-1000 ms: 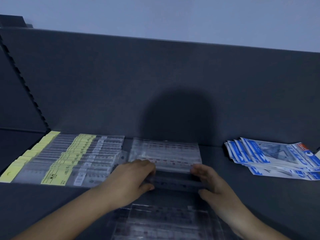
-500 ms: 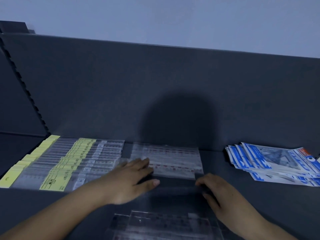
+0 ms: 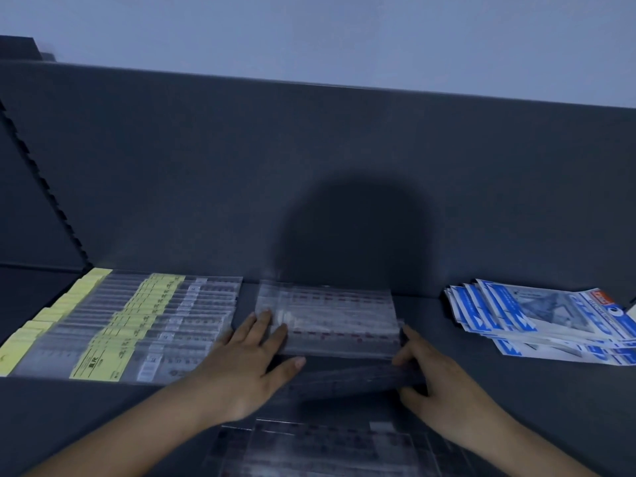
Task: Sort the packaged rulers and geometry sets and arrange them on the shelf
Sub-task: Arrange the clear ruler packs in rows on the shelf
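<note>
A row of clear-packaged rulers with red marks [image 3: 330,315] lies in the middle of the dark shelf [image 3: 447,390]. My left hand [image 3: 254,359] lies flat with straight fingers on the left end of this row. My right hand [image 3: 426,370] touches the row's right end, fingers loosely bent against the front packet's edge. To the left lies a fanned row of rulers with yellow labels [image 3: 117,325]. A pile of blue-and-white geometry sets [image 3: 543,321] lies at the right. More clear ruler packets [image 3: 316,449] lie in front, near my arms.
The shelf's dark back panel [image 3: 309,184] rises right behind the rows. A notched upright [image 3: 44,187] bounds the left side. Bare shelf shows between the middle row and the geometry sets.
The front ruler packet now lies flat on the shelf. My left hand has flattened and slid onto the row's left end; my right hand has shifted to its right end.
</note>
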Demonstrator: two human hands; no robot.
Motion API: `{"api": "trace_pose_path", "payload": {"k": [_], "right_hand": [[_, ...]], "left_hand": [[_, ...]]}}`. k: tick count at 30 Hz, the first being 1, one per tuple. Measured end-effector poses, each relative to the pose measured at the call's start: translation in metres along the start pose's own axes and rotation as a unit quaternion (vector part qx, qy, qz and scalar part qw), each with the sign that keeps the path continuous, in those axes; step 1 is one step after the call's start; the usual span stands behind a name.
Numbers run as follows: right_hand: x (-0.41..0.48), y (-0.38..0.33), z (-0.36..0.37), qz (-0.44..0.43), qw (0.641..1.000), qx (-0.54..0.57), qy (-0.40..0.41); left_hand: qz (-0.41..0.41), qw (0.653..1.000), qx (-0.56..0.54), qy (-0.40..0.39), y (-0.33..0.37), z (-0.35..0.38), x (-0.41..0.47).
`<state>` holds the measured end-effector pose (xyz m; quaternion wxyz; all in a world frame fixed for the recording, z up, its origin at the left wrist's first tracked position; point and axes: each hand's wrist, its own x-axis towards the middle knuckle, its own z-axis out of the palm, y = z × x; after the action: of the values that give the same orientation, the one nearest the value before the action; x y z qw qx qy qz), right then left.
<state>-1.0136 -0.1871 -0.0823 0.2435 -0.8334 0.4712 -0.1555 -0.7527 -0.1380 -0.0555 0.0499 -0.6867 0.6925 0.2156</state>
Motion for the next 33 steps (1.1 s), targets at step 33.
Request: {"api": "trace_pose_path", "payload": {"k": [33], "right_hand": [[0.034, -0.006, 0.0, -0.263, 0.887, -0.327, 0.194]], "left_hand": [[0.233, 0.939, 0.135, 0.216, 0.008, -0.006, 0.034]]}}
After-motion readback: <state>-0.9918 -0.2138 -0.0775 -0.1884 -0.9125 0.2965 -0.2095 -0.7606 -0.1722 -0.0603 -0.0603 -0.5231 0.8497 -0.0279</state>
